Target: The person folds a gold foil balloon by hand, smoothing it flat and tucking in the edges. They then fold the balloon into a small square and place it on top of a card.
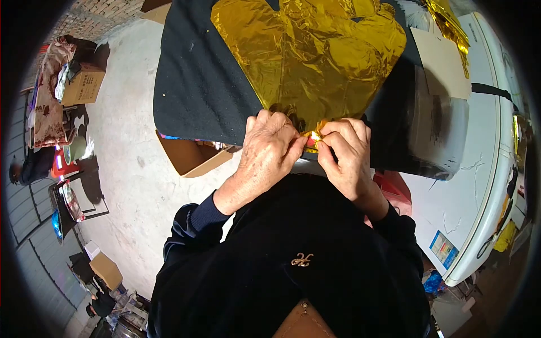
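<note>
A flat, crinkled gold foil balloon (315, 62) lies over the black cloth (197, 79) on the table, its narrow lower end pointing toward my body. At that end my left hand (267, 143) pinches the foil between thumb and fingers. Close beside it, my right hand (346, 155) has its fingers and thumb closed on the same gathered edge. A small bright patch with some red shows between the two hands; what it is I cannot make out.
A clear plastic sheet (445, 138) and a pale card (442, 59) lie to the right, beside a white appliance (479, 135). An open cardboard box (194, 160) stands under the table's left edge. More gold foil (451, 28) hangs at the upper right.
</note>
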A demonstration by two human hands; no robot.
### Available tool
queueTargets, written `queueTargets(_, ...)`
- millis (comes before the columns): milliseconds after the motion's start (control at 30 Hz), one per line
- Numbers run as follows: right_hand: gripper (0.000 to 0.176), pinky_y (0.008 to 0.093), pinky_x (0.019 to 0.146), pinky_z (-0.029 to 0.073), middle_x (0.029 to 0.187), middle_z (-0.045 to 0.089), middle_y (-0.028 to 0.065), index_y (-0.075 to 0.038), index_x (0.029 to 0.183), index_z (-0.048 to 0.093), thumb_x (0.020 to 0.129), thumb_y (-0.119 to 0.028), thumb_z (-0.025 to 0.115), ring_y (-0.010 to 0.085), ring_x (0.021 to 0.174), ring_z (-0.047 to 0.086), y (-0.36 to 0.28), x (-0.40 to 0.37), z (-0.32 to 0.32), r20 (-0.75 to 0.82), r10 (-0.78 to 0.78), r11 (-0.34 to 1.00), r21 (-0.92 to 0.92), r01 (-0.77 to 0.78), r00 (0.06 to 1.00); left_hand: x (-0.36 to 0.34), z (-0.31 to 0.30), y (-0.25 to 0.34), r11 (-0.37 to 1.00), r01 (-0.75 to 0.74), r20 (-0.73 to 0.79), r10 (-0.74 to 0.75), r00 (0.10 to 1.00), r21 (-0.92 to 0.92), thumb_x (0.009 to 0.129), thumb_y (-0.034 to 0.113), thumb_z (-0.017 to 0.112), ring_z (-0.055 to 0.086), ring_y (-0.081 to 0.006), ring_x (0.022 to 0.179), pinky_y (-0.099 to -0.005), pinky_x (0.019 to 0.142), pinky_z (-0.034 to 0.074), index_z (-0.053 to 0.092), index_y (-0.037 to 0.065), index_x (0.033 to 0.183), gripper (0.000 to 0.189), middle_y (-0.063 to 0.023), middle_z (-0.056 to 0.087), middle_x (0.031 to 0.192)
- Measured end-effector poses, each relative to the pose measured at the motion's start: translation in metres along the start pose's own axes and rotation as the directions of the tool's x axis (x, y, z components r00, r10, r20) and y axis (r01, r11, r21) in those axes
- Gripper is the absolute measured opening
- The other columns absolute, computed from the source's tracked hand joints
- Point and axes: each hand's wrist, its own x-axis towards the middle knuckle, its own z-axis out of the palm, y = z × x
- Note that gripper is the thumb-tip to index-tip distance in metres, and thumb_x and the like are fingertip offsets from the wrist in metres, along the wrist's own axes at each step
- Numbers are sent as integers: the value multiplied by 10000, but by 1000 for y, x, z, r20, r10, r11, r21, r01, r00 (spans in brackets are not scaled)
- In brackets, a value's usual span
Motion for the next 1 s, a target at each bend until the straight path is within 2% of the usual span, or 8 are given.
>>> queueTargets(167, 154, 425, 928, 414, 1024, 649, 25, -77, 844, 636, 761, -41, 760, 261, 1005, 583, 1, 1, 6, -1, -5, 997, -72, 5, 1000, 1, 8, -3, 998, -22, -38, 24, 999, 57, 871, 137, 800, 509, -257, 836, -395, 750, 375, 678, 71, 853, 140, -55, 597, 900)
queueTargets(467, 194, 420, 898, 424, 1017, 641, 41, -83, 850, 625, 743, -20, 773, 261, 974, 582, -1, 7, 6, 5, 0, 995, -96, 0, 1000, 1, 9, -6, 993, -66, 17, 64, 998, 97, 869, 160, 780, 528, -265, 886, -404, 776, 389, 665, 52, 895, 160, -81, 554, 925)
queueTargets(567, 199, 431, 919, 424, 1051, 636, 43, -80, 872, 640, 740, -86, 789, 252, 1005, 582, 4, 5, 8, 15, -40, 992, -119, 42, 999, 3, 10, -7, 986, -105, 15, 104, 994, 131, 856, 161, 784, 530, -259, 890, -397, 777, 386, 657, 66, 911, 168, -77, 552, 930)
queueTargets(767, 239, 447, 902, 442, 1086, 640, 54, -64, 942, 656, 743, -84, 788, 259, 1021, 598, 4, 9, 8, 18, -49, 986, -156, 51, 999, 4, 11, -9, 980, -117, 30, 113, 993, 159, 830, 157, 797, 537, -258, 887, -398, 769, 383, 637, 80, 930, 204, -75, 550, 931)
queueTargets(867, 259, 456, 913, 454, 1126, 649, 75, -40, 997, 674, 757, -57, 767, 263, 1078, 615, 0, 12, 4, -36, -183, 974, -140, 176, 982, 4, 10, -10, 980, -116, 17, 115, 993, 161, 813, 146, 803, 543, -262, 878, -402, 761, 380, 616, 86, 971, 251, -74, 549, 928)
queueTargets(900, 280, 472, 964, 469, 1133, 665, 100, -10, 1048, 693, 773, -26, 743, 275, 1113, 635, -2, 11, 6, -25, -218, 967, -142, 212, 976, 3, 10, -10, 985, -110, 17, 108, 994, 135, 809, 143, 803, 545, -265, 877, -403, 760, 379, 609, 88, 984, 268, -75, 551, 931)
queueTargets(967, 278, 488, 996, 477, 1113, 683, 112, 1, 1062, 703, 787, -24, 733, 285, 1108, 650, -8, 5, 11, -18, -231, 964, -136, 226, 973, 4, 8, -10, 990, -109, 10, 109, 994, 84, 801, 136, 804, 547, -270, 875, -406, 756, 377, 593, 92, 1012, 301, -77, 557, 937)
queueTargets(1000, 277, 496, 1012, 481, 1103, 691, 118, 6, 1069, 708, 794, -22, 728, 289, 1105, 658, -7, 1, 13, -19, -244, 961, -142, 239, 970, 2, 8, -12, 994, -98, 28, 96, 995, 52, 811, 133, 798, 540, -306, 917, -424, 770, 363, 567, 100, 1069, 348, -90, 584, 1040)
